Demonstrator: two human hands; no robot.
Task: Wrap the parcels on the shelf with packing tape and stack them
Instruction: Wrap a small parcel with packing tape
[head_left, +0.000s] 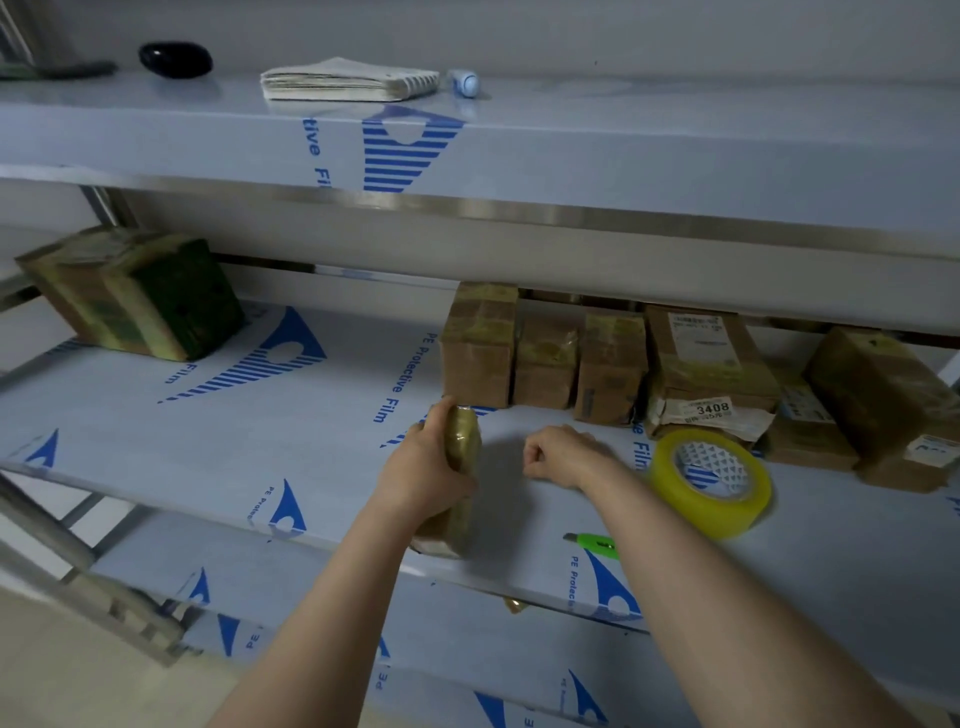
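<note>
Your left hand (423, 467) gripped a flat taped parcel (461, 441) from its left side, with the fingers wrapped over its top edge and the thumb on the near face. The parcel stood on its narrow edge at the front of the middle shelf (260, 441), its lower end right at the shelf's front lip. Your right hand (558, 454) hovered just to the right of that parcel, apart from it, its fingers curled into a loose fist; nothing showed in its grip, though a thin strip of clear tape would have been hard to make out there. To the right of that hand the yellow tape roll (711, 512) lay flat on the shelf, and a green box cutter (597, 545) lay near the front lip, partly hidden under your right forearm. Behind your hands a row of brown parcels (613, 364) stood side by side against the back of the shelf, one of them bearing a label marked 3408 (712, 408). A larger taped parcel (135, 296) sat alone at the far left of the same shelf, turned at an angle. On the upper shelf (623, 156) lay a stack of folded papers (348, 80), a glossy black object (175, 60) and a small white and blue item (464, 83) too blurred to identify.
</note>
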